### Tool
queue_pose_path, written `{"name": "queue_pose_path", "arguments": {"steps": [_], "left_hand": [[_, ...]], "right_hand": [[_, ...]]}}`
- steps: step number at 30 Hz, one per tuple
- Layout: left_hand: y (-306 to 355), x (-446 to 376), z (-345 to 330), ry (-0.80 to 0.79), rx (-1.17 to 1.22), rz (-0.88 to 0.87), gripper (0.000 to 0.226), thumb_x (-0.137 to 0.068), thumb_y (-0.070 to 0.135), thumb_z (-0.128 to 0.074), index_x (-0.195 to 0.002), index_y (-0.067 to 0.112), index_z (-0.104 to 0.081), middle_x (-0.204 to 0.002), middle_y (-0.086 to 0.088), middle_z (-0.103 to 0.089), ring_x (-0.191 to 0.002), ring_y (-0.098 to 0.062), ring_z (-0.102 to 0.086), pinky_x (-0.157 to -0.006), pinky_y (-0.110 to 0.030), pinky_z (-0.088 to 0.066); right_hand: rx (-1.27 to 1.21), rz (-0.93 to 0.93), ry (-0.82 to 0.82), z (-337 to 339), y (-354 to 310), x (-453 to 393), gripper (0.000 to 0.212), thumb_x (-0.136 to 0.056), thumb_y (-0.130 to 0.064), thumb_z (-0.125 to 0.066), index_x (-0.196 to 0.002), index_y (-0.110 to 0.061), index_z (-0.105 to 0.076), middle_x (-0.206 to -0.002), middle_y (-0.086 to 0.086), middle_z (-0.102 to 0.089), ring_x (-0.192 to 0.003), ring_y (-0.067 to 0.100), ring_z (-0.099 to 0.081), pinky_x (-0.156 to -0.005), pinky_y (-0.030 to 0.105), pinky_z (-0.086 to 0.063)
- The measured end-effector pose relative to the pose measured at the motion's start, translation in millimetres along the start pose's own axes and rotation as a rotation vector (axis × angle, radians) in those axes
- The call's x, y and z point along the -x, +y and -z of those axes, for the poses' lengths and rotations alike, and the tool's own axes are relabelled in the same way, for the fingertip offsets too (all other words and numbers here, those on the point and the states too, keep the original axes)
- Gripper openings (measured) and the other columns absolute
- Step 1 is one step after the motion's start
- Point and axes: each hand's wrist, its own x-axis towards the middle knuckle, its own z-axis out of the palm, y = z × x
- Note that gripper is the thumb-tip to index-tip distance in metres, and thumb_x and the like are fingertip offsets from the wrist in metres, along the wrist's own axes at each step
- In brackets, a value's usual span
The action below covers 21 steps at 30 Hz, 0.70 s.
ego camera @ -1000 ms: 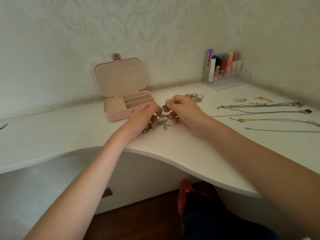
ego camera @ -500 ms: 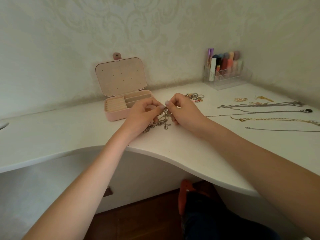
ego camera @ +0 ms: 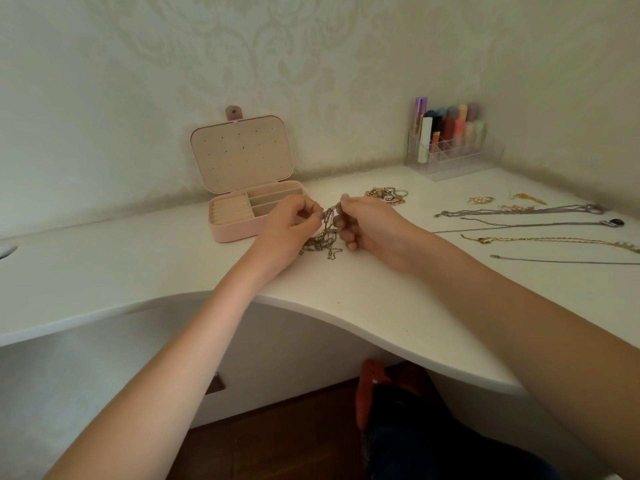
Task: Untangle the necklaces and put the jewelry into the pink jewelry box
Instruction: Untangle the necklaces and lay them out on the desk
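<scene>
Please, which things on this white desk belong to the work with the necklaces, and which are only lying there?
Belong to the job:
- tangled bunch of thin metal chains, pinched by left hand and right hand
- open pink jewelry box
- straightened silver and gold necklaces
- small heap of rings
- small gold earrings

Just lying about:
- clear plastic organizer of lipsticks

Walls (ego camera: pixel 311 64): pale cream wallpaper, embossed damask pattern, meeting in a corner. Tabletop (ego camera: pixel 104 265): white, curved front edge. Floor (ego camera: pixel 277 438): dark brown wood. Lighting: soft, diffuse.
</scene>
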Motion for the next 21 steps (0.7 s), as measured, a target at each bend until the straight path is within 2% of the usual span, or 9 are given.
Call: {"name": "queue_pose_path", "arguments": {"steps": [2,4,6,8,11,13,17,21], "left_hand": [[1.5,-0.1,1.5,-0.008,0.051,0.017,0.018,-0.093,0.010,-0.054,-0.077,0.020,-0.054,-0.060,0.005,-0.042,-0.050,0.001,-0.035,-0.053,-0.015,-0.029],[1.5,-0.7,3.2,-0.030,0.109,0.029,0.018,-0.094,0.011,-0.053,-0.078,0.020,-0.056,-0.072,-0.004,-0.048,-0.065,-0.007,-0.042,-0.060,-0.021,-0.034],[0.9,-1.2,4.3,-0.027,0.158,0.063,0.016,-0.094,0.014,-0.053,-0.080,0.020,-0.058,-0.080,-0.003,-0.052,-0.076,-0.011,-0.047,-0.064,-0.019,-0.039],[0.2,-1.8,4.6,-0.002,0.178,0.087,0.016,-0.094,0.016,-0.053,-0.080,0.021,-0.059,-0.080,0.002,-0.054,-0.076,-0.008,-0.049,-0.061,-0.011,-0.041],[-0.1,-2.3,4.1,0.043,0.192,0.116,0.018,-0.095,0.017,-0.051,-0.080,0.023,-0.057,-0.077,0.006,-0.055,-0.066,0.002,-0.050,-0.055,-0.006,-0.039],[-0.9,-2.5,4.5,0.058,0.203,0.124,0.017,-0.095,0.017,-0.051,-0.080,0.024,-0.057,-0.078,0.008,-0.057,-0.063,0.007,-0.052,-0.058,-0.009,-0.040],[-2.3,-2.5,5.2,0.005,0.202,0.079,0.015,-0.094,0.017,-0.053,-0.080,0.021,-0.059,-0.085,-0.004,-0.056,-0.080,-0.011,-0.050,-0.064,-0.018,-0.040],[-0.3,-1.4,6.0,-0.036,0.198,0.070,0.012,-0.083,0.029,-0.053,-0.076,0.023,-0.060,-0.083,-0.005,-0.056,-0.080,-0.016,-0.047,-0.066,-0.029,-0.037]], "right_hand": [[-0.051,-0.023,-0.016,1.6,-0.9,-0.2,0.034,-0.104,-0.024,-0.031,-0.073,-0.013,-0.041,-0.065,0.002,-0.040,-0.052,0.013,-0.033,-0.052,0.026,-0.028],[-0.078,-0.047,-0.035,3.4,-2.5,0.1,0.033,-0.104,-0.024,-0.030,-0.074,-0.013,-0.040,-0.064,0.002,-0.039,-0.053,0.013,-0.033,-0.052,0.026,-0.028],[-0.057,-0.056,-0.068,5.3,-3.1,0.1,0.033,-0.104,-0.024,-0.030,-0.074,-0.013,-0.040,-0.065,0.003,-0.039,-0.053,0.013,-0.033,-0.052,0.025,-0.029],[0.050,-0.031,-0.111,6.1,-1.8,-0.6,0.032,-0.103,-0.024,-0.031,-0.075,-0.012,-0.042,-0.067,0.003,-0.041,-0.054,0.013,-0.035,-0.052,0.025,-0.031],[0.282,0.058,-0.143,6.6,0.9,-0.7,0.031,-0.102,-0.025,-0.037,-0.075,-0.012,-0.046,-0.069,0.003,-0.044,-0.055,0.012,-0.040,-0.053,0.025,-0.035],[0.419,0.108,-0.085,8.4,2.0,0.2,0.027,-0.100,-0.027,-0.042,-0.077,-0.013,-0.049,-0.067,0.002,-0.047,-0.055,0.011,-0.043,-0.054,0.024,-0.039],[0.522,0.296,0.068,9.8,7.8,-2.3,0.015,-0.094,-0.027,-0.056,-0.096,-0.012,-0.059,-0.079,-0.005,-0.055,-0.061,0.005,-0.050,-0.055,0.016,-0.038],[0.514,0.416,0.068,5.1,8.8,-1.7,0.009,-0.087,-0.018,-0.065,-0.089,-0.009,-0.067,-0.073,-0.012,-0.057,-0.051,-0.006,-0.049,-0.050,0.006,-0.034]]}}
